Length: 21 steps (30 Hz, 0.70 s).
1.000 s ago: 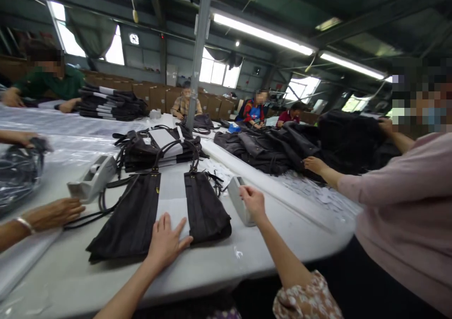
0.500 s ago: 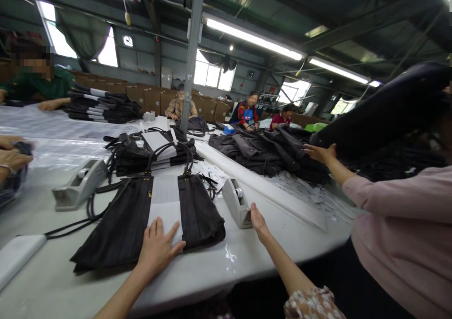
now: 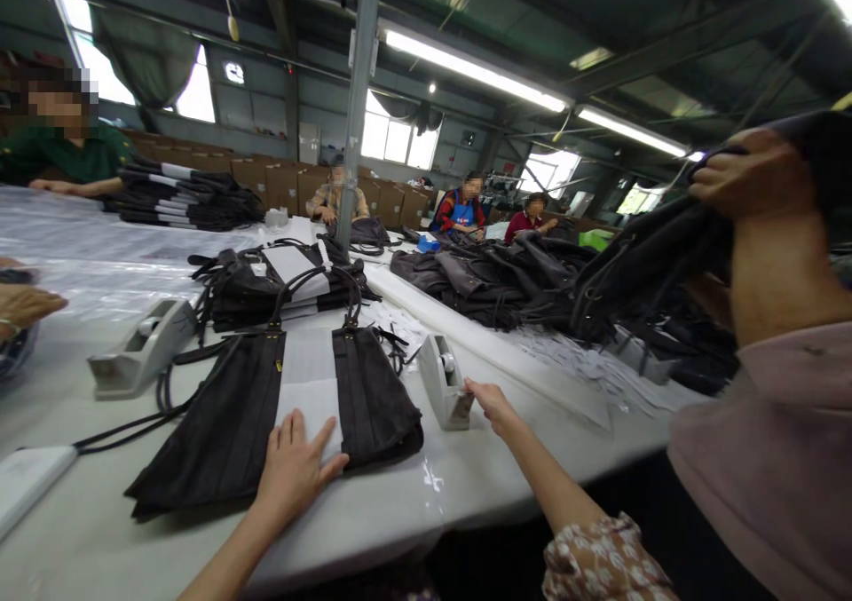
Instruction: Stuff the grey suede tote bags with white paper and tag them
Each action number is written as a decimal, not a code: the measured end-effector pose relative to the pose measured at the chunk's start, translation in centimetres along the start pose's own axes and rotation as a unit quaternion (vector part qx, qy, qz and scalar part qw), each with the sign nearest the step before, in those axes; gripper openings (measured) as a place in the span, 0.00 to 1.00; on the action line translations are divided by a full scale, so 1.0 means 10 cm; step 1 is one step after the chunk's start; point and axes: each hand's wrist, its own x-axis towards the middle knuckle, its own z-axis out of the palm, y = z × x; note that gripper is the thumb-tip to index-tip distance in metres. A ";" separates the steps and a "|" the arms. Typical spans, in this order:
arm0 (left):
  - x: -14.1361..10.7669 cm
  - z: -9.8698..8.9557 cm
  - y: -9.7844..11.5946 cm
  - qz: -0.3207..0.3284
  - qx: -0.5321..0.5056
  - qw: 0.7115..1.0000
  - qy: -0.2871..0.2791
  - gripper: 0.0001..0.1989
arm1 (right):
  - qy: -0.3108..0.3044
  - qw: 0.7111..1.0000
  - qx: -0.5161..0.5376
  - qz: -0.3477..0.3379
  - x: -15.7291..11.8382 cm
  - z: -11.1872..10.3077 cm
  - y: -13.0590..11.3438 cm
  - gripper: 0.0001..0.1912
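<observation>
A black handbag (image 3: 206,423) lies flat on the table with its two handles pointing away from me. A white paper band (image 3: 310,361) runs down its middle. My left hand (image 3: 296,463) rests open on the band's near end, fingers spread. To the right of the bag stands a grey tape dispenser (image 3: 443,383) with a roll in it. My right hand (image 3: 493,406) pinches at the dispenser's near edge, on the tape's end; the clear strip itself hardly shows. Another dispenser (image 3: 143,352) sits left of the bag.
More banded bags (image 3: 293,281) are stacked behind this one. A heap of dark bags (image 3: 479,281) fills the right side, near a co-worker in a pink sleeve (image 3: 792,397). A metal post (image 3: 359,104) rises beyond. Another person's hand (image 3: 30,308) is at far left.
My right hand's fingers have closed at the dispenser's edge; my left hand stays on the band. The co-worker at right has lowered the dark bags towards the heap.
</observation>
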 end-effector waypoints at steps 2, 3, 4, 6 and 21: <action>0.00 0.00 0.00 0.001 0.004 1.000 0.000 0.37 | -0.008 1.000 -0.003 0.014 0.00 0.01 -0.05 0.15; 0.00 -0.01 0.00 0.001 0.006 1.000 0.000 0.37 | -0.011 1.000 -0.004 0.024 0.01 0.01 -0.08 0.14; -0.01 -0.01 0.00 0.001 0.007 1.000 0.001 0.37 | -0.015 0.999 -0.005 0.034 0.01 0.01 -0.09 0.13; -0.01 -0.02 0.00 0.001 0.007 1.000 0.002 0.37 | -0.021 0.998 -0.004 0.054 0.03 0.02 -0.12 0.12; -0.03 -0.09 0.03 -0.004 0.002 1.000 -0.006 0.37 | 0.016 0.998 0.062 0.021 0.07 -0.01 -0.16 0.15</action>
